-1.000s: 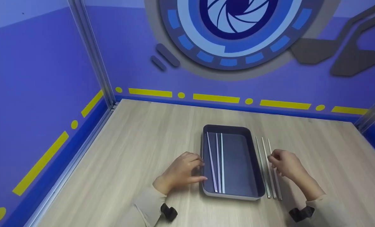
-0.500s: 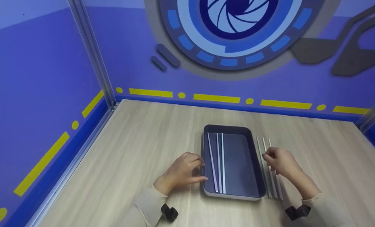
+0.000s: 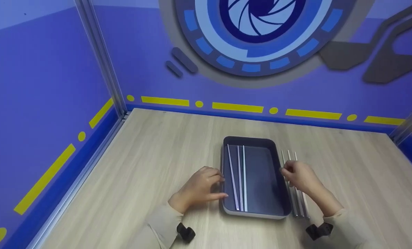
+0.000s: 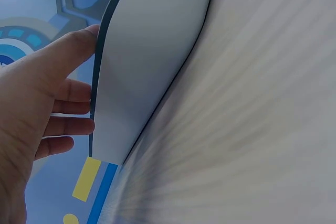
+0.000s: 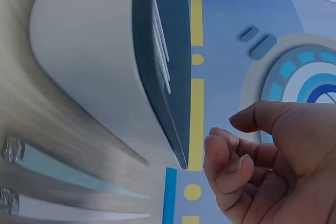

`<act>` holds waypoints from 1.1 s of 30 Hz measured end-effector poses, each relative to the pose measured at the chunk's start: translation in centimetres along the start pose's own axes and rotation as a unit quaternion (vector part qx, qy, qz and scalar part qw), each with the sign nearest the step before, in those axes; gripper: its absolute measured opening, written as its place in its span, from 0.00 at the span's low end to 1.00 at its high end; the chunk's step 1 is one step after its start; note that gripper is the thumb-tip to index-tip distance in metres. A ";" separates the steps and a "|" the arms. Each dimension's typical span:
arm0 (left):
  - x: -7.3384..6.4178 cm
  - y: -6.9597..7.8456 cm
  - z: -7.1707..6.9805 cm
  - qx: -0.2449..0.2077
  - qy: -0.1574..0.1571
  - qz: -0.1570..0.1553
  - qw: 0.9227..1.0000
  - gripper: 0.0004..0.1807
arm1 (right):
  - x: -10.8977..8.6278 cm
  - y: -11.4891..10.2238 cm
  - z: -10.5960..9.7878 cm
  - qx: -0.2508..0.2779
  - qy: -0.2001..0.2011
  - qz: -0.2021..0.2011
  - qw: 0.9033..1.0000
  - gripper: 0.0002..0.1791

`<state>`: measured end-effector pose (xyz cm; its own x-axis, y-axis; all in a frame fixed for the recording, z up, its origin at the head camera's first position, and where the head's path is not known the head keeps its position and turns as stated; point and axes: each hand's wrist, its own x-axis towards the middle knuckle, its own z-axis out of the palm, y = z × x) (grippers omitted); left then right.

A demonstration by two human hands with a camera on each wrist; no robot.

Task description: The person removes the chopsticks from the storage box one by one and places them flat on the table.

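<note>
With 12 o'clock toward the blue wall (image 3: 209, 86), the head view shows the tray (image 3: 254, 216) on the table (image 3: 150, 166), its long sides running roughly 12 to 6. Three inner sticks (image 3: 240, 178) lie along its 9 o'clock side, two purple and one pale blue, the outermost slanting toward 11. The left hand (image 3: 200, 185) is at the tray's 9 o'clock edge; from above its fingertips are partly hidden, but the left wrist view reveals thumb and nearly straight fingers at the dark rim, unclenched, and also the tray's pale outer side. The right hand (image 3: 301, 175) is at 3 o'clock, above three outer sticks (image 3: 299, 202) lying just beside the tray. From the head it might seem to pinch one; the right wrist view shows loosely curled fingers, a gap before the thumb, and an unfilled grip. That view catches only two outer sticks, yet shows their rough, glittery ends, too small to make out from above.
</note>
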<state>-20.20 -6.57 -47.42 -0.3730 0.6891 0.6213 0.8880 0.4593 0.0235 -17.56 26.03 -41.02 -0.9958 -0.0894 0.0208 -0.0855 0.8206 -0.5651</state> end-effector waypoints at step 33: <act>0.0 -0.2 0.2 -0.023 0.006 0.004 1.000 0.22 | 0.9 -2.5 4.0 -0.002 0.003 -0.053 0.999 0.05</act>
<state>-20.39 -6.56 -47.55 -0.3630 0.6863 0.6303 0.9023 0.4277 0.0541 -18.08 21.65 -42.93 -0.9812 -0.1730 0.0852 -0.1909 0.8085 -0.5567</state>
